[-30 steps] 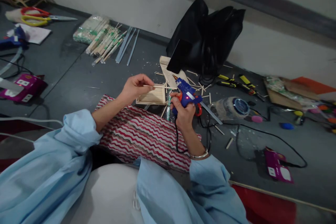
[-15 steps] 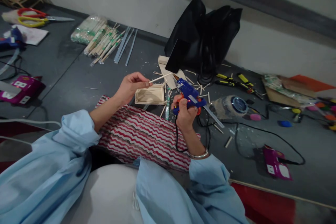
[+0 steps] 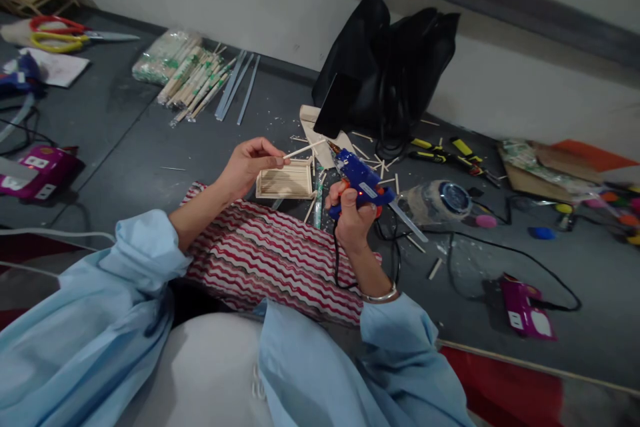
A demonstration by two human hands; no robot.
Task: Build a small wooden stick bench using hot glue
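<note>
My left hand point(image 3: 250, 163) pinches a thin wooden stick point(image 3: 305, 149) by one end; the stick points right toward the nozzle of a blue glue gun point(image 3: 361, 181). My right hand point(image 3: 350, 217) grips that glue gun by its handle, a finger on the orange trigger, a small red light showing on its side. Just below the stick a small flat panel of glued sticks point(image 3: 286, 182) lies on the dark floor, at the edge of a red-and-white striped cloth point(image 3: 270, 257). Both my arms wear light blue sleeves.
A black bag point(image 3: 387, 73) leans on the wall behind. Loose sticks litter the floor around the panel. Packs of chopsticks point(image 3: 187, 73) lie at the back left, scissors point(image 3: 55, 33) farther left. Yellow-handled cutters point(image 3: 447, 155), a tape roll point(image 3: 443, 200), black cables and a purple socket block point(image 3: 527, 310) lie to the right.
My left hand has lifted the stick off the panel and tilted it up toward the gun's nozzle. The right hand has raised and tilted the glue gun slightly.
</note>
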